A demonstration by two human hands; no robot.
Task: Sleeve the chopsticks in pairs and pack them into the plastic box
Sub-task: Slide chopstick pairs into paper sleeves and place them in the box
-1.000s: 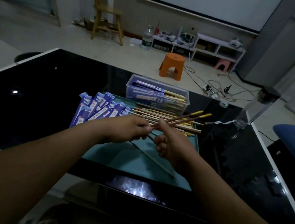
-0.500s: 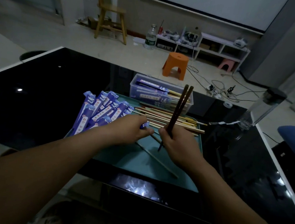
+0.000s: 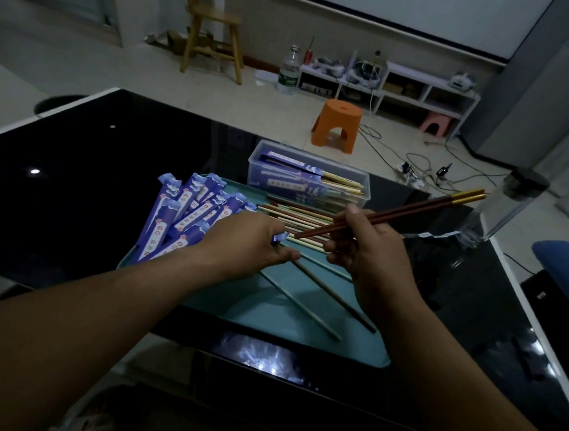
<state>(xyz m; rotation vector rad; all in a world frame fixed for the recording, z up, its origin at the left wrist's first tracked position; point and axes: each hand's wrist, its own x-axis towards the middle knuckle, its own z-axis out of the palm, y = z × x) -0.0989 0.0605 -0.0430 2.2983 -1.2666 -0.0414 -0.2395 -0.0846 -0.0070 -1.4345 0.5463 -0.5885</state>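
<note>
**Brown pair in hand, sleeve next**

Brown chopsticks (image 3: 397,211), one pair, sit pinched in the right hand (image 3: 369,250), gold tips aimed at the table's right edge. The left hand (image 3: 249,243) closes on a purple sleeve (image 3: 279,238) beside the sleeve pile (image 3: 190,210) at the tray's (image 3: 267,313) left edge. Several sleeved pairs already fill the plastic box (image 3: 308,179) behind the tray's far edge; many loose chopsticks (image 3: 296,216) remain, so I judge the job partly done.

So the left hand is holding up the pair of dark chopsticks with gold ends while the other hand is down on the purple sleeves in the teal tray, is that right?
Not quite. In the head view, the right hand holds up the pair of dark chopsticks with gold ends. The left hand is the one down on the purple sleeves in the teal tray.
</note>
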